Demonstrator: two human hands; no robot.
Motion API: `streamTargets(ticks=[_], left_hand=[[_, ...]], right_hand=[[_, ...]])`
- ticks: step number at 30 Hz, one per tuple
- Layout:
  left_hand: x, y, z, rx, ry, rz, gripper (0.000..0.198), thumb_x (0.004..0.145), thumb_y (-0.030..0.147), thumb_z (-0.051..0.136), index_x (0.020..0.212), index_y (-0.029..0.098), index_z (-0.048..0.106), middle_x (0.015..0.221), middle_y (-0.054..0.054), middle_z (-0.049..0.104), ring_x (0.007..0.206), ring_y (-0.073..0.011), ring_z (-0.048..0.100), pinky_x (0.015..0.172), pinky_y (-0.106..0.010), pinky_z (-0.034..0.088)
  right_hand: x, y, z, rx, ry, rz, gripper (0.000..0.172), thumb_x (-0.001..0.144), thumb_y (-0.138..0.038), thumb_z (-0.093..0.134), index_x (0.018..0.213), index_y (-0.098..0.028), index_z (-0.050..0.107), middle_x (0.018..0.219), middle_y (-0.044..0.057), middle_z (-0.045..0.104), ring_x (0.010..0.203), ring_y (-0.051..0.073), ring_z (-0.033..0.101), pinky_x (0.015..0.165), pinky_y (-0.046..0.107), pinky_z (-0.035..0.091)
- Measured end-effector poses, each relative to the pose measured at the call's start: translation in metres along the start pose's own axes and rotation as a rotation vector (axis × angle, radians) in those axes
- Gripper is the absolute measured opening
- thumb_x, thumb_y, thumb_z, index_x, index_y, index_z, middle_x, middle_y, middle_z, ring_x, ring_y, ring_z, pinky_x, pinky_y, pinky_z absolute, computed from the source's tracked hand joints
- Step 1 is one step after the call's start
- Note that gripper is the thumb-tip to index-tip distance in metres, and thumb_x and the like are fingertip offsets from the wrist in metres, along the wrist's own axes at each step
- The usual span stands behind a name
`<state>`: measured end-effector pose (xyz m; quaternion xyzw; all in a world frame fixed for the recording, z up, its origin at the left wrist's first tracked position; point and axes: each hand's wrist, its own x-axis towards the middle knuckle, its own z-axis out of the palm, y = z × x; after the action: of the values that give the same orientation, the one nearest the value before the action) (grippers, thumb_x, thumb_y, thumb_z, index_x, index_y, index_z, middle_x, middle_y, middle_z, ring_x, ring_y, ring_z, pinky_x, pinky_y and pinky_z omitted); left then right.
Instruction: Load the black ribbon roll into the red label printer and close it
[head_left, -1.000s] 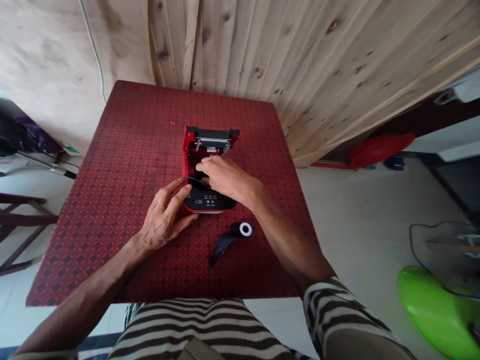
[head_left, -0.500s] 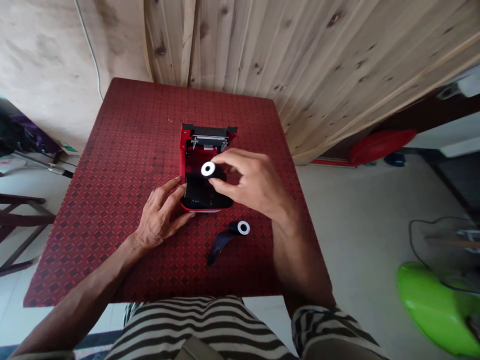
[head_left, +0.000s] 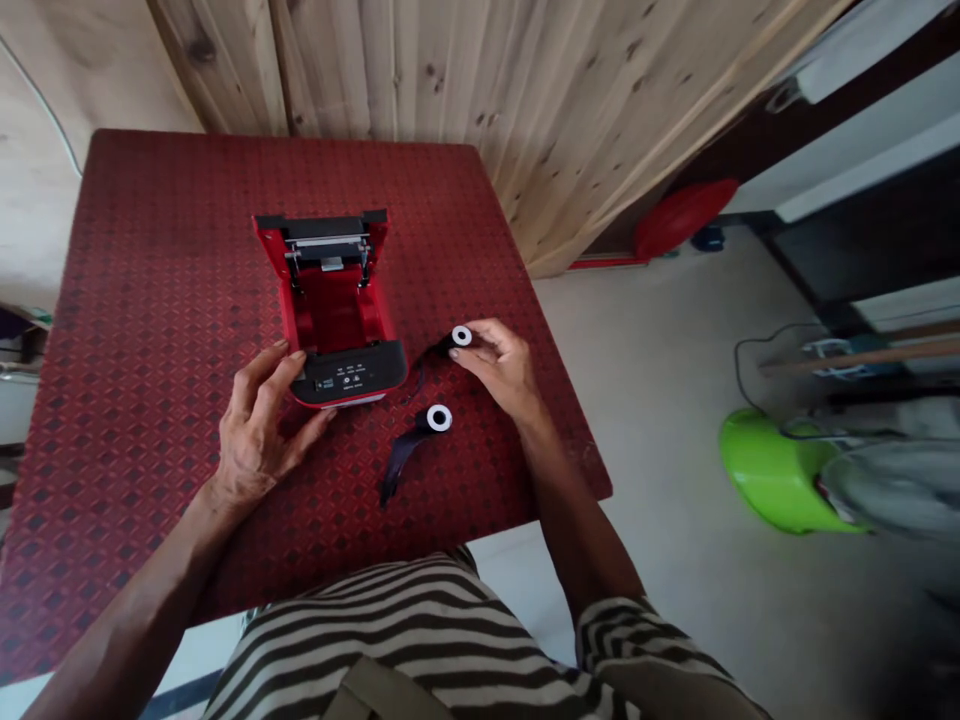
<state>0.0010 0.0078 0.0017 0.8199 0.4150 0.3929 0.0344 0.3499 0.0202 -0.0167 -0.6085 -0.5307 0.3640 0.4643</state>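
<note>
Roll [head_left: 460, 337] now out of printer [head_left: 337, 320], pinched by right hand [head_left: 501, 362] fingertips, second roll [head_left: 437, 418] just beside them, left hand [head_left: 259, 425] spread on printer

Likely a plain room in a home: bare pine-plank wall [head_left: 450, 70], pale floor [head_left: 675, 420], small counter [head_left: 150, 250] in red patterned cloth, green plastic item [head_left: 772, 470] and loose cable [head_left: 750, 350] lying about.
</note>
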Motion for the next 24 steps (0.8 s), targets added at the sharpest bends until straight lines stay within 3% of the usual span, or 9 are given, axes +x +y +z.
streamTargets(ticks=[3, 7, 10, 13, 16, 18, 20, 24], left_hand=[[0.001, 0.0, -0.001, 0.02, -0.013, -0.01, 0.074, 0.095, 0.045, 0.08, 0.159, 0.031, 0.045, 0.15, -0.011, 0.06, 0.137, -0.0317, 0.065, 0.114, -0.051, 0.063], [0.003, 0.0, -0.003, 0.028, -0.028, 0.002, 0.071, 0.099, 0.048, 0.075, 0.159, 0.027, 0.045, 0.151, -0.01, 0.059, 0.14, -0.0325, 0.063, 0.118, -0.053, 0.06], [0.003, -0.001, -0.003, 0.019, -0.037, 0.028, 0.083, 0.093, 0.044, 0.083, 0.163, 0.028, 0.041, 0.153, -0.014, 0.058, 0.142, -0.0339, 0.06, 0.117, -0.055, 0.06], [0.003, 0.0, -0.003, 0.01, -0.048, 0.018, 0.087, 0.091, 0.041, 0.085, 0.165, 0.031, 0.039, 0.155, -0.014, 0.057, 0.144, -0.0348, 0.058, 0.118, -0.056, 0.058], [0.003, 0.0, -0.003, 0.013, -0.039, 0.021, 0.084, 0.092, 0.043, 0.083, 0.164, 0.03, 0.041, 0.156, -0.011, 0.057, 0.144, -0.0355, 0.059, 0.118, -0.056, 0.058], [0.004, 0.0, -0.003, 0.017, -0.031, 0.028, 0.083, 0.093, 0.043, 0.082, 0.163, 0.028, 0.041, 0.155, -0.012, 0.057, 0.143, -0.0355, 0.059, 0.117, -0.055, 0.058], [0.004, 0.0, -0.003, 0.02, -0.035, 0.026, 0.083, 0.093, 0.043, 0.083, 0.163, 0.028, 0.041, 0.154, -0.014, 0.058, 0.142, -0.0349, 0.059, 0.117, -0.055, 0.059], [0.003, 0.001, -0.003, 0.022, -0.054, 0.0, 0.077, 0.097, 0.049, 0.076, 0.162, 0.031, 0.04, 0.154, -0.011, 0.057, 0.141, -0.0323, 0.061, 0.118, -0.054, 0.059]], right_hand=[[-0.001, 0.003, 0.003, 0.013, -0.001, -0.008, 0.036, 0.077, -0.042, 0.083, 0.106, -0.024, 0.068, 0.108, 0.004, 0.079, 0.104, 0.023, 0.077, 0.101, 0.047, 0.064], [-0.015, -0.004, -0.01, -0.014, 0.04, 0.001, 0.054, 0.075, -0.039, 0.086, 0.124, -0.024, 0.068, 0.124, 0.008, 0.079, 0.111, 0.024, 0.076, 0.103, 0.048, 0.063], [-0.044, -0.018, -0.028, -0.088, 0.124, 0.025, 0.041, 0.082, -0.035, 0.084, 0.12, -0.026, 0.073, 0.118, 0.006, 0.081, 0.108, 0.023, 0.077, 0.102, 0.047, 0.063], [-0.076, -0.033, -0.034, -0.136, -0.027, 0.092, 0.03, 0.086, -0.031, 0.084, 0.116, -0.028, 0.079, 0.115, 0.004, 0.082, 0.102, 0.022, 0.078, 0.1, 0.046, 0.063], [-0.092, -0.038, -0.018, -0.127, -0.202, 0.112, 0.051, 0.086, -0.027, 0.085, 0.136, -0.033, 0.073, 0.137, 0.005, 0.077, 0.109, 0.022, 0.077, 0.101, 0.046, 0.063], [-0.093, -0.035, -0.003, -0.104, -0.242, 0.058, 0.054, 0.088, -0.024, 0.082, 0.14, -0.033, 0.07, 0.143, 0.005, 0.075, 0.121, 0.023, 0.074, 0.109, 0.048, 0.058], [-0.09, -0.032, 0.008, -0.116, -0.259, 0.014, 0.044, 0.09, -0.023, 0.08, 0.133, -0.03, 0.074, 0.134, 0.005, 0.079, 0.123, 0.023, 0.073, 0.113, 0.049, 0.055], [-0.085, -0.047, 0.002, -0.144, -0.298, -0.024, 0.026, 0.089, -0.031, 0.084, 0.114, -0.028, 0.079, 0.109, 0.003, 0.082, 0.101, 0.023, 0.076, 0.097, 0.045, 0.06]])
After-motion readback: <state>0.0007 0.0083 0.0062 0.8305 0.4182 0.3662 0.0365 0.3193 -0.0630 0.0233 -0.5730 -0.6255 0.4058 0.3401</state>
